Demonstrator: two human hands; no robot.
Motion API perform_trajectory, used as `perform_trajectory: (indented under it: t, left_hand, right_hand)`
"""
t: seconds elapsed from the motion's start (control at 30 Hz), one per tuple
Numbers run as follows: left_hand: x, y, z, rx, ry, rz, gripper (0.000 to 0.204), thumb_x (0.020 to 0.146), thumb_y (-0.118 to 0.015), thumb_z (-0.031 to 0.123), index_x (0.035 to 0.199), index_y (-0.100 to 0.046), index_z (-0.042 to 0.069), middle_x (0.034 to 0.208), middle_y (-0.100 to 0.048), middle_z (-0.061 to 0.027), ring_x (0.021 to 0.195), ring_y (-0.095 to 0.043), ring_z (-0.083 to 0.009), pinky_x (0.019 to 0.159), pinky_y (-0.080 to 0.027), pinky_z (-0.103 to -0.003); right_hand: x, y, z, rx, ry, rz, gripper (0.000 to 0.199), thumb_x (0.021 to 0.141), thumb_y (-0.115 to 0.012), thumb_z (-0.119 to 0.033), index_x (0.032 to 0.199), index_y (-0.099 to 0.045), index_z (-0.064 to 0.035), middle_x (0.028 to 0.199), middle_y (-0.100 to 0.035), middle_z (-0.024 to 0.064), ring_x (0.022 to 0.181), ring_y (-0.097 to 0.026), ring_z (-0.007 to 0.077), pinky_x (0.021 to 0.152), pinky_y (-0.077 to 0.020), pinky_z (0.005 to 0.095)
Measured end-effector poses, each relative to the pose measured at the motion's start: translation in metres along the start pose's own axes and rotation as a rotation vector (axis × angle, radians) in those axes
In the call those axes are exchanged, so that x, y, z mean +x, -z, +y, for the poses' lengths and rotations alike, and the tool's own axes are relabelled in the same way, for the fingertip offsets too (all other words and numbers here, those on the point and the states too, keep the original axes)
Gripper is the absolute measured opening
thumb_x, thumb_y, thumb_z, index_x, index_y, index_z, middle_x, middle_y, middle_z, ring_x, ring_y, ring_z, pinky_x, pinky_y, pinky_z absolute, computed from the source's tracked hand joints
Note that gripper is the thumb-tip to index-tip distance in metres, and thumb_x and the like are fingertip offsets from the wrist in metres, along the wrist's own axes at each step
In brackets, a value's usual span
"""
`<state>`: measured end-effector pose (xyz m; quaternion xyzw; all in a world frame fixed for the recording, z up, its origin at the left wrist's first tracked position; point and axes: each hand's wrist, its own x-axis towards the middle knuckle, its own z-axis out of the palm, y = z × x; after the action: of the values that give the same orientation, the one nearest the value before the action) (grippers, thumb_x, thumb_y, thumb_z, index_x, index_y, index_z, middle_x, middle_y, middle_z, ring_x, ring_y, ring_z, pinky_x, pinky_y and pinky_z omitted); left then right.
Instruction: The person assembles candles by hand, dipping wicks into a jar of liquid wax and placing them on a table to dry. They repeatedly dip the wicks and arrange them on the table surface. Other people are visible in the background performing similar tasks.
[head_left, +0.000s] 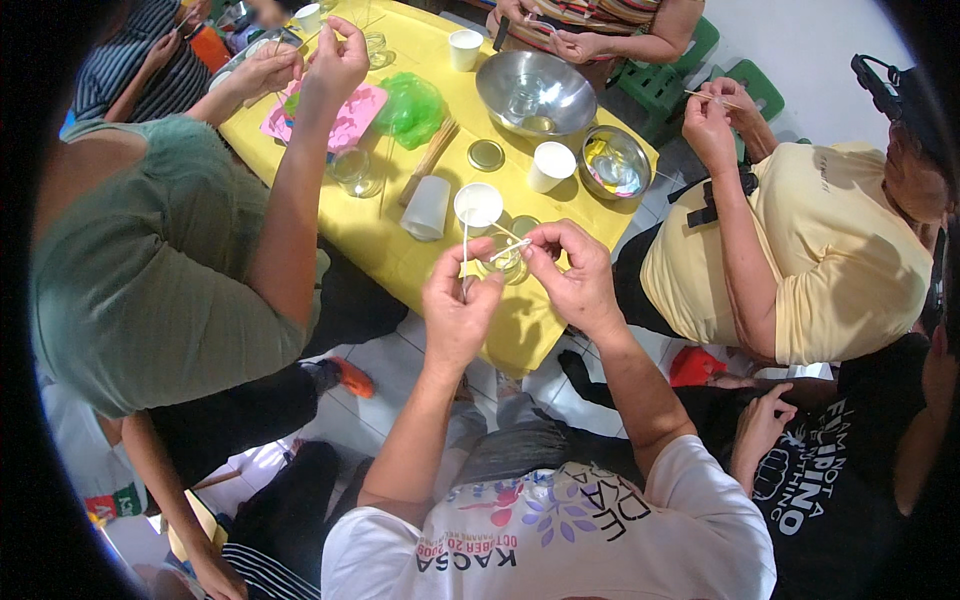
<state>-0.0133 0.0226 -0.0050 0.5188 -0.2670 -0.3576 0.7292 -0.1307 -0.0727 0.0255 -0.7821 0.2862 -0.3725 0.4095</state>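
Note:
My left hand (459, 308) pinches a white cord (465, 243), a strand of which stands up past the fingers. My right hand (574, 278) closes thumb and fingers on a thin pale stick (508, 232), where a white strand crosses it. Both hands are close together over the table's near edge. Just beneath them is a clear glass jar (510, 264), partly hidden by the fingers. Beyond the left hand stands a white paper cup (478, 205); a frosted plastic cup (427, 208) leans or lies beside it.
The yellow-covered table (405, 270) holds a large steel bowl (536, 92), a smaller bowl (614, 162), a gold lid (486, 154), a green plastic bag (411, 108), a pink tray (345, 118) and wooden sticks (430, 160). People handling thin sticks flank me closely on both sides.

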Motion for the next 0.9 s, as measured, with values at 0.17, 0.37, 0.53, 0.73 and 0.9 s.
perform_trajectory:
  t: [0.17,0.37,0.53,0.73,0.9]
  left_hand:
    - [0.005,-0.003,0.006,0.488,-0.305,-0.035,0.019,0.08,-0.07,0.002,0.099,-0.069,0.002,0.087,-0.063,-0.0077,0.066,-0.057,-0.0112,0.057,-0.043,-0.024]
    - [0.011,-0.004,0.011,0.572,-0.487,-0.09,0.017,0.08,-0.071,0.004,0.097,-0.068,0.001,0.085,-0.064,-0.0138,0.07,-0.063,-0.0251,0.062,-0.049,-0.032]
    - [0.012,-0.005,0.011,0.525,-0.454,-0.103,0.014,0.08,-0.07,0.003,0.093,-0.068,0.001,0.081,-0.063,-0.0134,0.071,-0.063,-0.0254,0.063,-0.049,-0.032]
    - [0.016,-0.01,0.008,0.519,-0.421,-0.102,0.011,0.079,-0.07,0.003,0.089,-0.067,0.001,0.08,-0.064,-0.0131,0.071,-0.064,-0.0258,0.063,-0.049,-0.033]
    - [0.017,-0.024,0.008,0.531,-0.487,-0.071,0.009,0.08,-0.07,0.004,0.088,-0.066,0.002,0.079,-0.063,-0.0128,0.07,-0.064,-0.0268,0.062,-0.049,-0.033]
  right_hand:
    - [0.001,-0.003,0.006,0.051,-0.027,-0.026,0.011,0.082,-0.066,-0.003,0.091,-0.062,0.0007,0.08,-0.064,0.0071,0.069,-0.061,0.0128,0.062,-0.0471,0.0256]
    - [0.001,0.0,0.011,0.164,-0.094,-0.07,0.01,0.084,-0.066,-0.002,0.094,-0.064,0.0003,0.083,-0.064,0.0046,0.074,-0.06,0.0103,0.066,-0.047,0.0242]
    - [0.001,0.005,0.012,0.235,-0.151,-0.107,0.009,0.085,-0.065,-0.002,0.094,-0.065,-0.0005,0.084,-0.065,0.003,0.076,-0.06,0.0088,0.069,-0.0473,0.0236]
    - [0.002,0.01,0.006,0.412,-0.308,-0.118,0.01,0.088,-0.064,-0.005,0.096,-0.064,0.0002,0.086,-0.065,0.0005,0.082,-0.059,0.0069,0.073,-0.0469,0.022]
    - [0.004,0.013,0.002,0.505,-0.369,-0.049,0.012,0.092,-0.061,-0.011,0.096,-0.064,-0.0008,0.084,-0.063,-0.0009,0.073,-0.055,0.0047,0.068,-0.0449,0.0195]
